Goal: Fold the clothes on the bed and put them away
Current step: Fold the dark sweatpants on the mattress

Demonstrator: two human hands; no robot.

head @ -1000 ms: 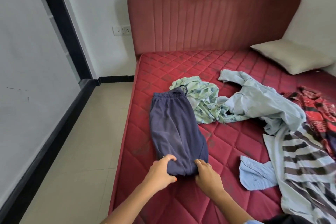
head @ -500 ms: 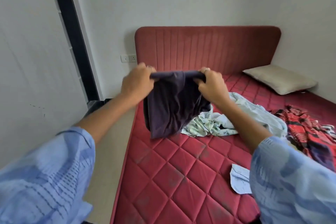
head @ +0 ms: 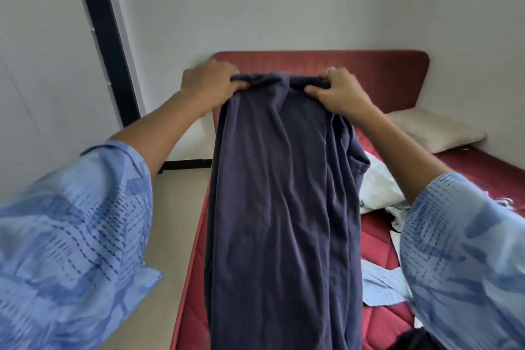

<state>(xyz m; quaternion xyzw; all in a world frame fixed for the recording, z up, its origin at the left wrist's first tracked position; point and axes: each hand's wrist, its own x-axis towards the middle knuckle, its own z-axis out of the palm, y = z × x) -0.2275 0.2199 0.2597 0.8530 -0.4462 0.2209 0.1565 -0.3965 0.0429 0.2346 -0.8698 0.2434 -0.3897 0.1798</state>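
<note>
Left hand [head: 211, 79]: upper centre of frame, fingers curled over the left end of the garment's top edge, gripping it.
Right hand [head: 336, 91]: just right of centre, thumb and fingers pinching the right end of the same edge.
Navy trousers [head: 281, 207]: held up between both hands, hanging full length down the middle of the frame, creased.
Bed [head: 377, 239]: red quilted mattress, right half of frame.
Pale clothes [head: 377, 187]: heaped on the mattress, right of the trousers.
Pillow [head: 437, 129]: right edge, near the headboard [head: 383, 77].
</note>
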